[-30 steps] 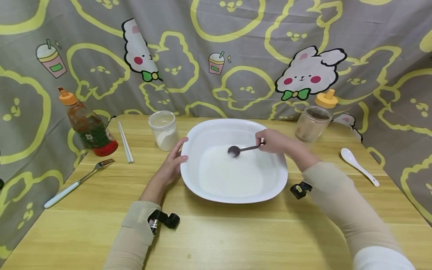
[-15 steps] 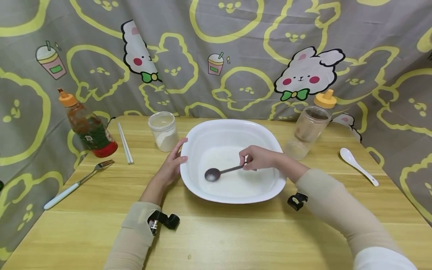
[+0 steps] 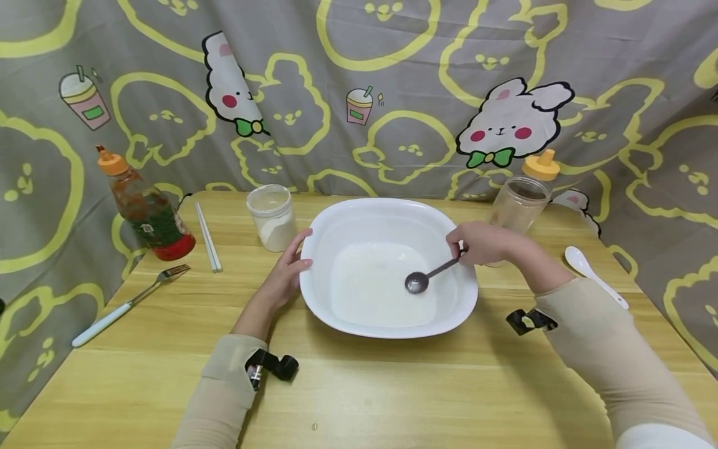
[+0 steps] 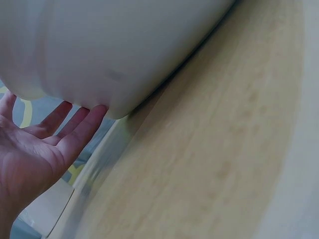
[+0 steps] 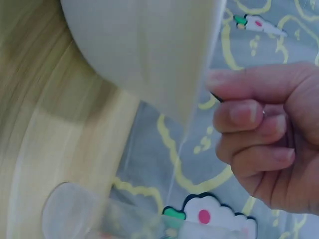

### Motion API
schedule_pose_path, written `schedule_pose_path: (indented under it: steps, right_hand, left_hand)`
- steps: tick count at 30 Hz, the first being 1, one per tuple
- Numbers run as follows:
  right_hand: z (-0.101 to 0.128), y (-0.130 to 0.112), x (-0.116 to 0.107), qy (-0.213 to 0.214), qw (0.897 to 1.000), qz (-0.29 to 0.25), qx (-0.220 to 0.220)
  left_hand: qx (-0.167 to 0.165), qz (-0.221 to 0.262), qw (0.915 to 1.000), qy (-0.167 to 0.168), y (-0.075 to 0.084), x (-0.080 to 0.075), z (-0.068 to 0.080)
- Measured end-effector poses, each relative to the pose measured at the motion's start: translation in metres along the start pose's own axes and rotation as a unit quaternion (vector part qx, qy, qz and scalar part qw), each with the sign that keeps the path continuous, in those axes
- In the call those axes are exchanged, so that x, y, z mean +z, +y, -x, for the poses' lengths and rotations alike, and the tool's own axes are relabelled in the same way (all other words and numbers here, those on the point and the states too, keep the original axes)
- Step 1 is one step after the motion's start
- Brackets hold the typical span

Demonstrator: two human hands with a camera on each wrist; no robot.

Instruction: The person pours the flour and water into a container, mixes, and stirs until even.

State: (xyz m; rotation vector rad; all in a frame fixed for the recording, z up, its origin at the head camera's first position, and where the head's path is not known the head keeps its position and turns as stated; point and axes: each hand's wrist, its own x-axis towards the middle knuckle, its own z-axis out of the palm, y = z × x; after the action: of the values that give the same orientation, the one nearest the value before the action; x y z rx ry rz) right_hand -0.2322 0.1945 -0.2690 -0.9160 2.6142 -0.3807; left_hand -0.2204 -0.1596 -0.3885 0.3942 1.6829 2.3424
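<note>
A large white basin [image 3: 387, 209] with smooth white contents stands mid-table. At its left side my left hand [image 3: 285, 274] touches the rim and outer wall. The left wrist view shows that hand's fingers [image 4: 82, 132] stretched out, their tips against the basin wall. Over the basin's right rim, my right hand [image 3: 482, 242] pinches the handle of a dark round-bowled spoon [image 3: 417, 282]. The spoon's bowl is low in the basin, over the right part of the white contents. In the right wrist view, curled fingers [image 5: 249, 117] hide most of the handle.
Left of the basin are a jar of white powder [image 3: 277, 234], chopsticks [image 3: 209, 238], a red-based sauce bottle [image 3: 151, 218] and a fork [image 3: 131, 304]. To the right are a clear bottle [image 3: 518, 202], partly behind my hand, and a white spoon [image 3: 596, 274]. A patterned curtain [image 3: 314, 37] hangs behind.
My right hand has swept the dark spoon first left and toward the front of the basin, then back right to the basin's right side. The left hand and the basin have stayed put.
</note>
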Motion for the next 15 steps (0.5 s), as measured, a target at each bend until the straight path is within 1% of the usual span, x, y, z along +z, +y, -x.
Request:
schedule_pose_path:
  steps: [4, 6, 8, 10, 12, 15]
  right_hand:
    - [-0.012, 0.008, 0.004, 0.056, 0.997, 0.031, 0.041]
    - [-0.021, 0.01, 0.009, 0.078, 0.995, 0.036, 0.058]
    - [-0.031, 0.01, 0.014, 0.095, 0.993, 0.031, 0.068]
    - [-0.041, 0.009, 0.02, 0.108, 0.992, 0.014, 0.068]
    - [-0.051, 0.008, 0.025, 0.119, 0.99, -0.019, 0.067]
    - [-0.062, 0.004, 0.034, 0.123, 0.987, -0.08, 0.062]
  left_hand:
    - [-0.002, 0.002, 1.0, -0.001, 0.0, 0.0, 0.0]
    - [-0.004, 0.002, 1.0, -0.001, 0.0, -0.001, -0.001]
    - [-0.008, 0.003, 1.0, 0.0, 0.0, -0.001, -0.001]
    - [-0.011, 0.003, 0.9999, 0.001, 0.0, -0.001, -0.001]
    - [-0.014, 0.002, 0.9999, 0.002, 0.001, -0.001, -0.001]
    - [-0.016, 0.002, 0.9999, 0.002, 0.002, -0.001, 0.0]
